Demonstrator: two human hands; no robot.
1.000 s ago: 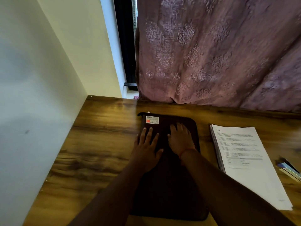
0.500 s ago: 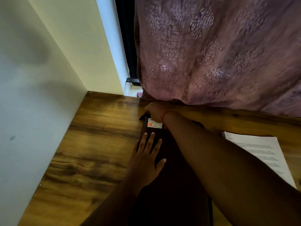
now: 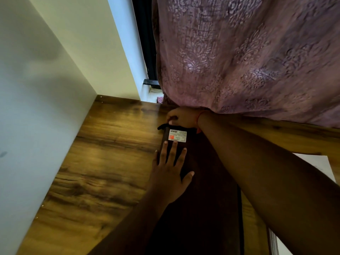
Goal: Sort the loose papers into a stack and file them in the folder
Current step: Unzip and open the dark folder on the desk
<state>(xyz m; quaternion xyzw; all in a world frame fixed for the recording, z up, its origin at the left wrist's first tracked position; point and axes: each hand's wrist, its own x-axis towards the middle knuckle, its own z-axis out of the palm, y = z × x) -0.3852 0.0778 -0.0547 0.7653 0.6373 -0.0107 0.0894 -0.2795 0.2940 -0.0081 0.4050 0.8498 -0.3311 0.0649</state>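
Opening the dark folder at its far end

The left hand [image 3: 170, 173] lies flat, fingers straight, pressing the long black folder [image 3: 202, 208], which runs away from the person. At its far corner, the right hand [image 3: 181, 117] pinches something, likely the zip pull. The papers [image 3: 320, 166] wait on the right.

- A white label [image 3: 177, 135] sits at the top end of the dark folder [image 3: 206, 190], centre of the frame: it carries a barcode, an orange square and lines of small print, all too small to read.
- Paper [image 3: 320, 166] at the right edge shows only faint marks, nothing legible.
- No brand, number or sign can be read anywhere else.
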